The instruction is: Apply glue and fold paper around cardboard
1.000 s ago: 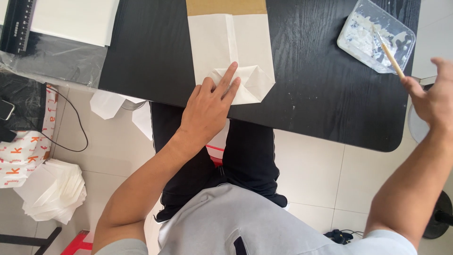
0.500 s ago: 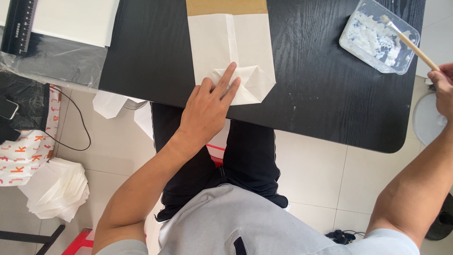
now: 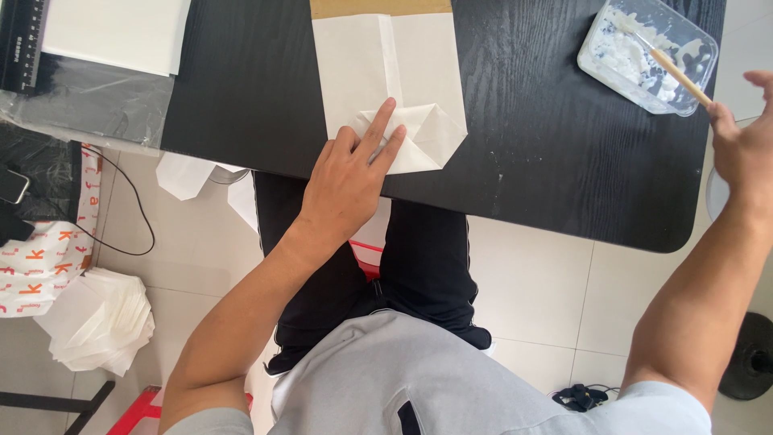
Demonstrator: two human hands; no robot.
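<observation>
A white paper bag [image 3: 419, 72] with a brown strip at its far end lies flat on the black table [image 3: 547, 137]. Its near end is folded into a diamond-shaped bottom. My left hand [image 3: 346, 181] presses flat on that fold, fingers spread. At the far right a clear plastic container [image 3: 684, 32] holds white paste, and a wooden stick [image 3: 676, 74] rests in it, leaning over the rim. My right hand [image 3: 745, 141] hovers just beside the stick's outer end with its fingers apart.
White sheets [image 3: 113, 32] and a black ruled board [image 3: 16, 40] lie at the table's left end. On the tiled floor to the left are a pile of white folded paper [image 3: 101, 322], a white-and-orange printed bag [image 3: 40, 258] and a black cable [image 3: 137, 217].
My right hand carried the stick up to the container, set its tip in the paste, and its fingers have opened off the stick. My left hand stays pressed on the fold.
</observation>
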